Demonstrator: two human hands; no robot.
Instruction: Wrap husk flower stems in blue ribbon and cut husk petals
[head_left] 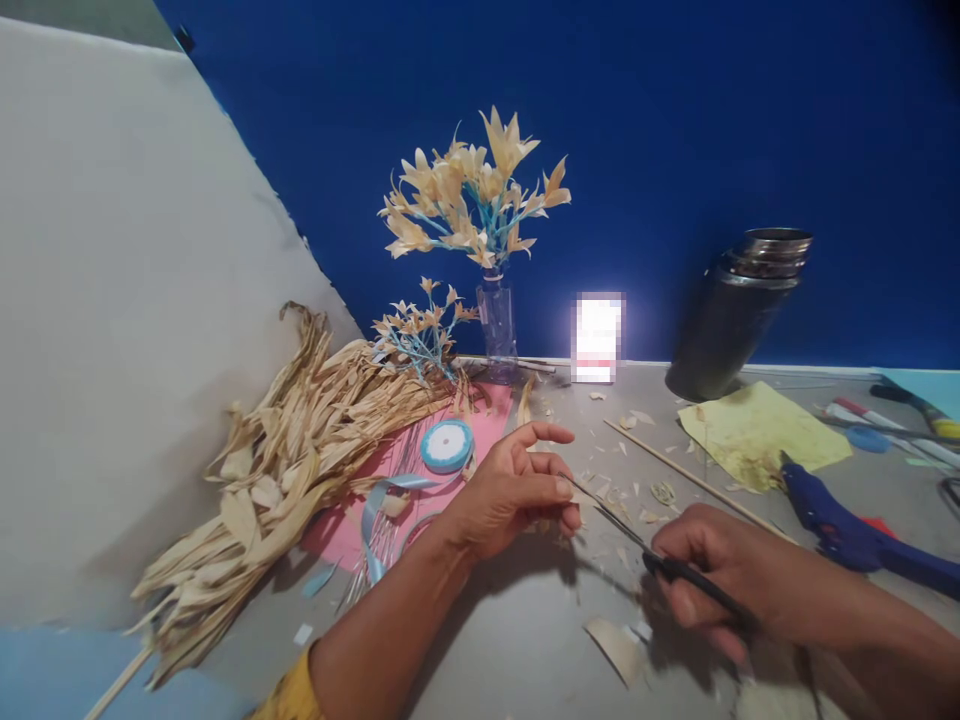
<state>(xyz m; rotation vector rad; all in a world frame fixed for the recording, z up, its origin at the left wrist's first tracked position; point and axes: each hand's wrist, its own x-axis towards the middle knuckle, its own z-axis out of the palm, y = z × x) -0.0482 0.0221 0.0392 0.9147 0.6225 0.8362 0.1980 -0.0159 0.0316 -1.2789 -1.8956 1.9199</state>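
Observation:
My right hand [709, 575] is closed around the dark handles of a pair of scissors [615, 522]. Their narrow blades point up and left, with the tips at the thumb of my left hand [517, 490]. The left thumb and a finger are pinched together, the index finger stretched out above; what sits in the pinch is too small to make out. Pale scraps [611, 490] lie on the table behind the blades. Below the hands rests a larger pale piece of husk [616, 648].
Dried corn husks [300, 450] are heaped at left beside a blue ribbon spool [447, 445] on pink paper [337, 530]. Husk flowers stand in a clear vase [496, 320]. A dark flask [727, 325], yellow paper [765, 425], a thin stick [690, 475] and a blue glue gun [840, 515] are right.

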